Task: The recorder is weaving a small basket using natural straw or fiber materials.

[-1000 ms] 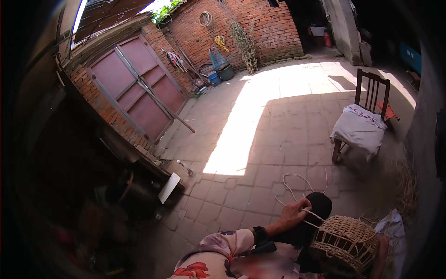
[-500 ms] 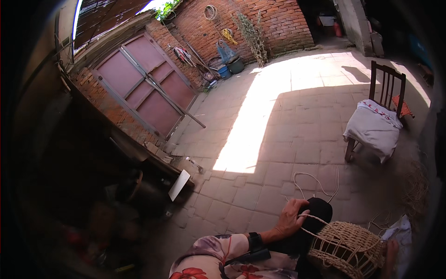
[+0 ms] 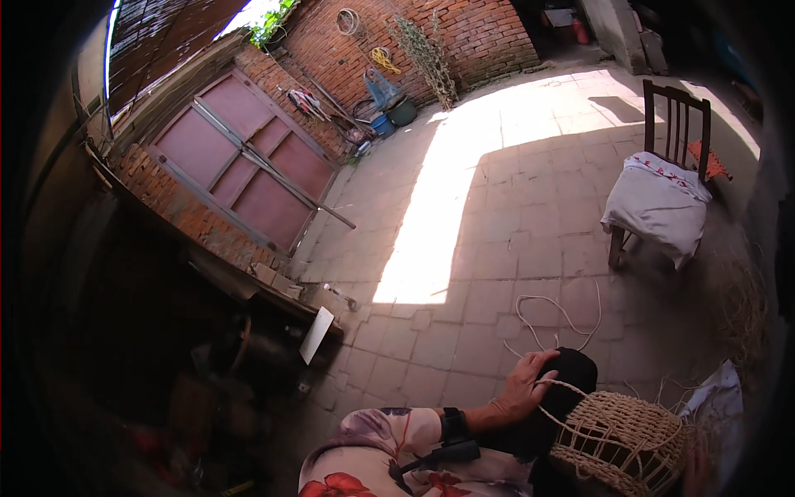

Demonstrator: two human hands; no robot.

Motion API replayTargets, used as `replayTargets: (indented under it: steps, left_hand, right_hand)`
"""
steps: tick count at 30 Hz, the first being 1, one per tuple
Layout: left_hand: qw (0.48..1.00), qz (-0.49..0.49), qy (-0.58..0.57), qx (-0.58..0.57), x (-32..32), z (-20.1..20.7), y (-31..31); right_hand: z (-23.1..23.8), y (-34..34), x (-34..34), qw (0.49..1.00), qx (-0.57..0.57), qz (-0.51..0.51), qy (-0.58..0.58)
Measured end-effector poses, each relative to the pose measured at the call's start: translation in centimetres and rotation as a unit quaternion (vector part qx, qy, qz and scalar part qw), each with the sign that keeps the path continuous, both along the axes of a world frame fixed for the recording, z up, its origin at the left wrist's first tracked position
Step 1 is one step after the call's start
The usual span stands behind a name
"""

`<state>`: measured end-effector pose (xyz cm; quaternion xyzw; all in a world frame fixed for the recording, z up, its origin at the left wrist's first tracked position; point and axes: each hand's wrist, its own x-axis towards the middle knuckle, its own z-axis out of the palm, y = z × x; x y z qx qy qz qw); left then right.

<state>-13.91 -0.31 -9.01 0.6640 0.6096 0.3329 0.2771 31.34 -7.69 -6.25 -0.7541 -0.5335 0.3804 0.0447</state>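
A woven basket of tan twisted cord (image 3: 629,414) lies tilted on my lap at the lower right, with a close weave on top and open strands lower down. My left hand (image 3: 522,391) is closed on a strand of cord (image 3: 565,386) that runs to the basket's left edge. That hand rests beside my dark-clad knee (image 3: 575,369). My right hand (image 3: 697,472) is at the basket's right side, dim and partly cut off by the lower edge; its fingers cannot be made out.
Loose cord (image 3: 542,300) loops over the paved floor beyond my knee. A wooden chair (image 3: 677,124) with a white cloth (image 3: 658,203) stands at the right. White cloth (image 3: 719,398) and loose fibres (image 3: 741,319) lie beside the basket. A pink gate (image 3: 248,157) is at the far left.
The view has shifted slightly, so the background sits farther left. My right hand has moved a little lower along the basket's right side. My left hand keeps its hold on the cord.
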Motion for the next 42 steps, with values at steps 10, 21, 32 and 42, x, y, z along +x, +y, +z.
replayTargets:
  steps: [10, 21, 32, 42]
  left_hand:
    - [0.999, -0.014, 0.016, -0.025, 0.0, 0.6, 0.2]
    - [0.999, -0.019, 0.03, -0.008, -0.3, 0.0, 0.2]
    - [0.999, -0.022, 0.03, -0.004, -0.1, -0.3, 0.3]
    - [1.0, -0.021, 0.024, 0.001, 0.3, 0.1, 0.4]
  right_hand:
    - [-2.4, -3.2, 0.1, 0.976, 0.12, -0.047, -0.176]
    - [-5.4, -3.6, 2.0, 0.949, 0.242, 0.009, -0.203]
    - [-3.9, -3.5, 1.3, 0.96, 0.201, -0.002, -0.195]
    - [-3.4, -3.4, 1.1, 0.973, 0.156, -0.024, -0.169]
